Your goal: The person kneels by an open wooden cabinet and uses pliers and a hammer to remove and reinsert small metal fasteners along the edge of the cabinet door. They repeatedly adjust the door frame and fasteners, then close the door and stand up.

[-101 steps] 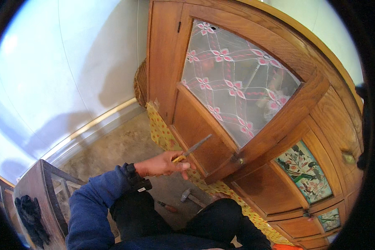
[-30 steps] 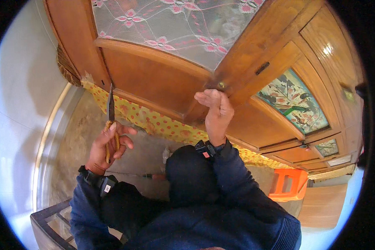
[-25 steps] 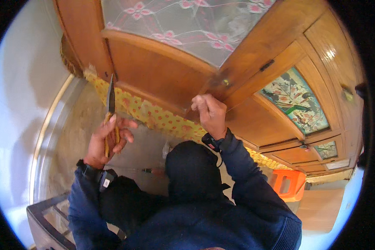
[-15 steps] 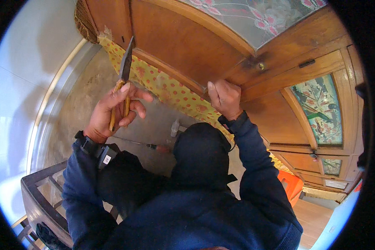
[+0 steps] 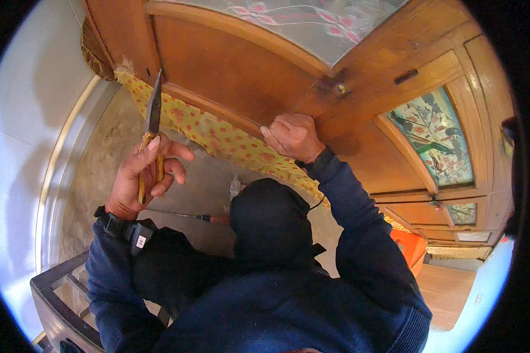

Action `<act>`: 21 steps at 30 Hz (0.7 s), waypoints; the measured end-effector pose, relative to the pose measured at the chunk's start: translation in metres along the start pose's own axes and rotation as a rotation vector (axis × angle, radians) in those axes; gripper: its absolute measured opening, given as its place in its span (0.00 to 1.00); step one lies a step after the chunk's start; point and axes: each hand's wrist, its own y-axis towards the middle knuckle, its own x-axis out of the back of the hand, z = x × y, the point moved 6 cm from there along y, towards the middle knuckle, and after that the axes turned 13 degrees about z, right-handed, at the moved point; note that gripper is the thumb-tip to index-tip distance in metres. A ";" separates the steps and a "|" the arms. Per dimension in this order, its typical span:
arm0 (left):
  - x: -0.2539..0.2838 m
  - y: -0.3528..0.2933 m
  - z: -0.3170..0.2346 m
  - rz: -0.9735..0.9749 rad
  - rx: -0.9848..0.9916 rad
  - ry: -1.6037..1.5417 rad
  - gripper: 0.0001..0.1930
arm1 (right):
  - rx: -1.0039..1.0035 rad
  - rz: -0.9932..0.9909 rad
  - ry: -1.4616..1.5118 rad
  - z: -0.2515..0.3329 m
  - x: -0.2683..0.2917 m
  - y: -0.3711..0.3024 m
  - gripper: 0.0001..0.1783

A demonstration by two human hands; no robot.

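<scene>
My left hand (image 5: 136, 176) is closed round the yellow handles of long-nosed pliers (image 5: 154, 112); its thumb presses on them while some fingers stay loosely curled. The pliers' dark jaws point up toward the lower part of a brown wooden cabinet (image 5: 229, 70). At the cabinet's lower edge, my right hand (image 5: 294, 135) is closed, thumb and fingers together, near the bottom rail of a panel. Whatever it pinches, if anything, is too small or hidden to name. A small round metal fitting (image 5: 341, 89) sits in the wood above that hand.
Yellow cloth with red dots (image 5: 212, 132) hangs below the cabinet. On the floor, a screwdriver (image 5: 209, 218) lies near my knees, beside a clear plastic piece (image 5: 235, 187). A dark slatted frame (image 5: 59, 294) stands lower left, an orange plastic stool (image 5: 411, 250) at right, a pale wall (image 5: 17, 147) at left.
The view has shifted, so the cabinet and both hands appear farther left. My left hand still holds the pliers, and my right hand stays closed at the cabinet's lower edge.
</scene>
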 end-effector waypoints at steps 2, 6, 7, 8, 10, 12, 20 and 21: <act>-0.005 0.003 -0.003 0.068 -0.030 -0.048 0.17 | -0.012 -0.047 0.029 -0.006 0.004 -0.002 0.16; -0.008 -0.003 -0.004 -0.007 -0.022 0.007 0.18 | -0.040 0.035 0.060 -0.004 -0.006 -0.014 0.14; -0.010 -0.005 -0.004 -0.004 -0.026 0.010 0.18 | -0.002 0.058 0.073 0.001 -0.013 -0.017 0.13; -0.011 -0.005 -0.005 -0.002 -0.028 0.013 0.18 | 0.035 0.080 0.089 0.006 -0.022 -0.021 0.13; -0.011 -0.005 -0.004 0.002 -0.032 0.024 0.19 | 0.115 0.211 0.095 0.021 -0.051 -0.032 0.12; -0.011 -0.003 -0.003 0.013 -0.035 0.041 0.19 | 0.138 0.292 0.133 0.026 -0.078 -0.040 0.12; -0.015 -0.005 -0.004 -0.020 -0.014 0.036 0.19 | 0.112 0.392 0.042 -0.015 -0.105 -0.040 0.13; -0.015 -0.007 -0.005 -0.029 -0.026 0.032 0.19 | 0.081 0.403 0.061 -0.015 -0.107 -0.041 0.13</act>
